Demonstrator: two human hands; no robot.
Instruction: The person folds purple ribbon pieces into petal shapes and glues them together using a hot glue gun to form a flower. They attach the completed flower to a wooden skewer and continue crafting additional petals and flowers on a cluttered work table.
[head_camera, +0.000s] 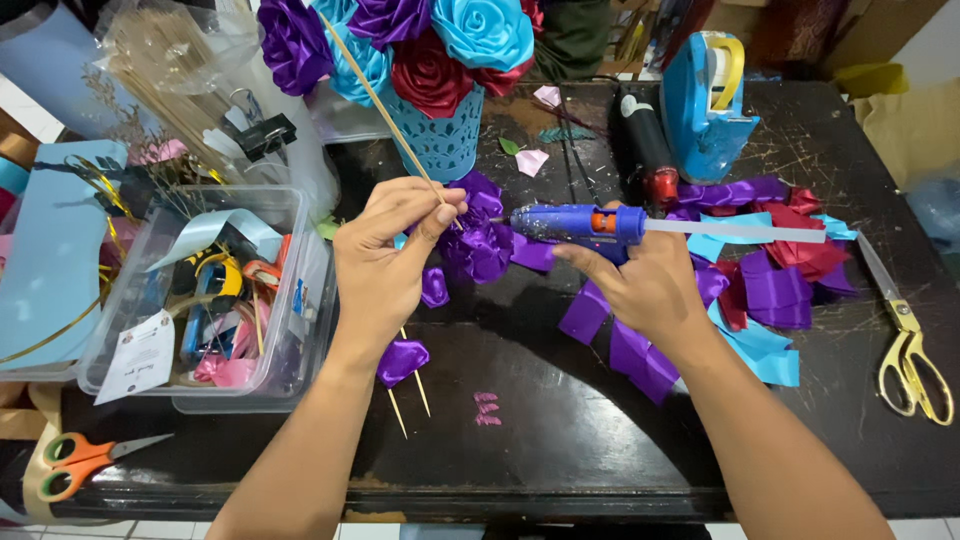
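Note:
My left hand (385, 255) pinches a thin wooden skewer (375, 95) that slants up to the left; a half-made purple ribbon flower (480, 235) sits on its lower end. My right hand (640, 285) holds a blue hot glue gun (580, 223) level, nozzle pointing left and almost touching the purple flower. A white glue stick (740, 232) sticks out of the gun's back. Under my left wrist lies a small purple bud on skewers (402, 362).
A blue lattice vase (440, 135) of purple, blue and red ribbon roses stands behind. Cut ribbon pieces (770, 270) lie right, gold scissors (910, 350) far right, a blue tape dispenser (705, 100) behind. A clear plastic bin (290, 340) is left, orange scissors (80, 455) at bottom left.

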